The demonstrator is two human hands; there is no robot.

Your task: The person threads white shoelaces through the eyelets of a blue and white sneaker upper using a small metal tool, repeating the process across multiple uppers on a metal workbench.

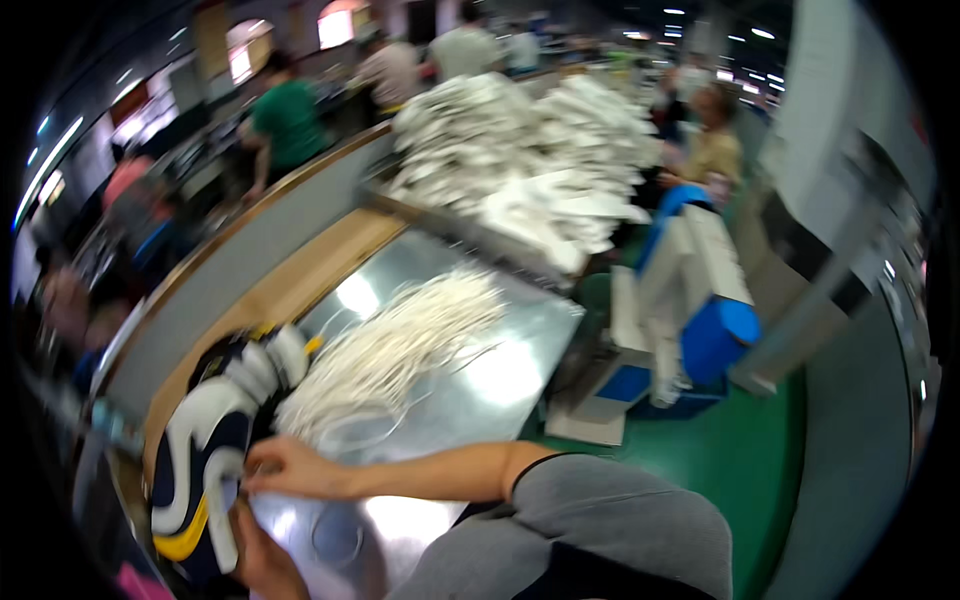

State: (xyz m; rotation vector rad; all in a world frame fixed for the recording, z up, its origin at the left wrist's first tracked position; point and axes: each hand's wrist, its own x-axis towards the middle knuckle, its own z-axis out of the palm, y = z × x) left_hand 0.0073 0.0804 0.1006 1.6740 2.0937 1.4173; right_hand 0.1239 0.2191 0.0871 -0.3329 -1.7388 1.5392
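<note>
Both hands work at the near left of the scene, on a navy, white and yellow sneaker (205, 450) lying on its side at the near left corner of a shiny metal tabletop (500, 370). Right hand (290, 467) reaches across from the right, fingertips pinched against the shoe's white side panel; motion blur hides whether anything thin is caught between them. Left hand (262, 560) sits nearer, at the bottom edge, thumb pressed on the shoe's lower side, fingers wrapped out of sight, so its hold cannot be told exactly. Just right of the shoe, touching its toe end, a loose bundle of white laces (400, 345) fans out toward the far right. Bare metal lies right of the laces up to the table's right edge. Farther back, a heap of white parts (530, 160) fills a tray.
</note>
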